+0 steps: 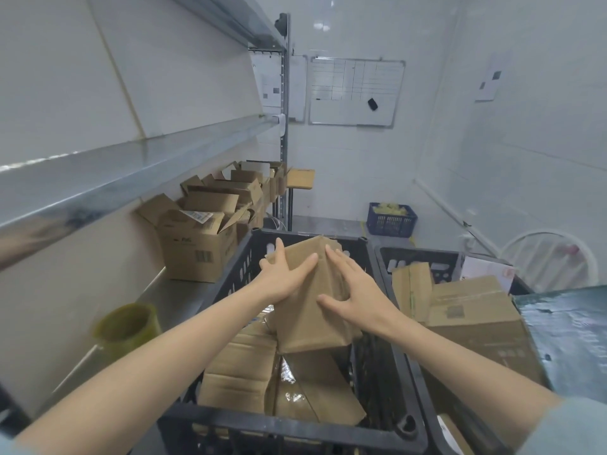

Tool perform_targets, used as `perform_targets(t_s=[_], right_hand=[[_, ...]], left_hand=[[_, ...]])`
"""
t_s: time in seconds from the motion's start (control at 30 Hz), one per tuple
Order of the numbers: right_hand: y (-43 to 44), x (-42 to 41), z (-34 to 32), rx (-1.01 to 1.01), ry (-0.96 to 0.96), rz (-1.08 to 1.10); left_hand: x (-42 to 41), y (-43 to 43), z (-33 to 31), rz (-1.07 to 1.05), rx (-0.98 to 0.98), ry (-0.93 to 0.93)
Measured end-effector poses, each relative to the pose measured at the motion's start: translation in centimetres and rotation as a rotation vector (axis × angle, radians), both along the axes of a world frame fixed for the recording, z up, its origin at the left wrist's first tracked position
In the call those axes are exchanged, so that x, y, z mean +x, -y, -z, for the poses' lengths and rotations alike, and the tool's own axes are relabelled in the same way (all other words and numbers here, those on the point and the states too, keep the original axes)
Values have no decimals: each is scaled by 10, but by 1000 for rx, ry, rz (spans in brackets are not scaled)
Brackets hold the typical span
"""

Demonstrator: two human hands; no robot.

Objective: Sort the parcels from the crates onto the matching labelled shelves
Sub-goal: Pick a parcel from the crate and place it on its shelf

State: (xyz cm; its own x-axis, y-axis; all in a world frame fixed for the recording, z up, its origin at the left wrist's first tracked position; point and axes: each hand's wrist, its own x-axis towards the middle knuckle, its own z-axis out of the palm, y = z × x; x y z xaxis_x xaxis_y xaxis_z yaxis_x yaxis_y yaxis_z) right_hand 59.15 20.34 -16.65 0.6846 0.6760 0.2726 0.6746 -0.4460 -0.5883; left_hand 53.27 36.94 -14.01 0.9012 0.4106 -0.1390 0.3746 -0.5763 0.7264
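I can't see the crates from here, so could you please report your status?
Left hand and right hand holding one cardboard parcel above the black crate. More parcels below it. Open boxes crowd the lower shelf on the left.

Two forearms in view, bare from sleeve edge to wrist. Left hand (279,279) and right hand (359,292) uncovered. Right sleeve (573,430): plain pale blue-grey cloth, seen at lower right corner. Left sleeve (7,447): same pale blue-grey, only a sliver showing at lower left corner.
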Motion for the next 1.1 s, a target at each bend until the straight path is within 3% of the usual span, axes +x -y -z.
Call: perform_targets(t_s=[0.3, 0.47, 0.8, 1.1], right_hand=[[13, -2, -7, 17, -9, -57], [25, -2, 1, 7, -115, -21], [13, -7, 10, -11, -86, -33], [6, -8, 16, -36, -199, -156]], left_hand=[[-1, -4, 1, -81, -182, 73], [-7, -16, 10, 29, -222, 114], [-26, -1, 38, 266, 257, 296], [-33, -19, 35, 205, 207, 199]])
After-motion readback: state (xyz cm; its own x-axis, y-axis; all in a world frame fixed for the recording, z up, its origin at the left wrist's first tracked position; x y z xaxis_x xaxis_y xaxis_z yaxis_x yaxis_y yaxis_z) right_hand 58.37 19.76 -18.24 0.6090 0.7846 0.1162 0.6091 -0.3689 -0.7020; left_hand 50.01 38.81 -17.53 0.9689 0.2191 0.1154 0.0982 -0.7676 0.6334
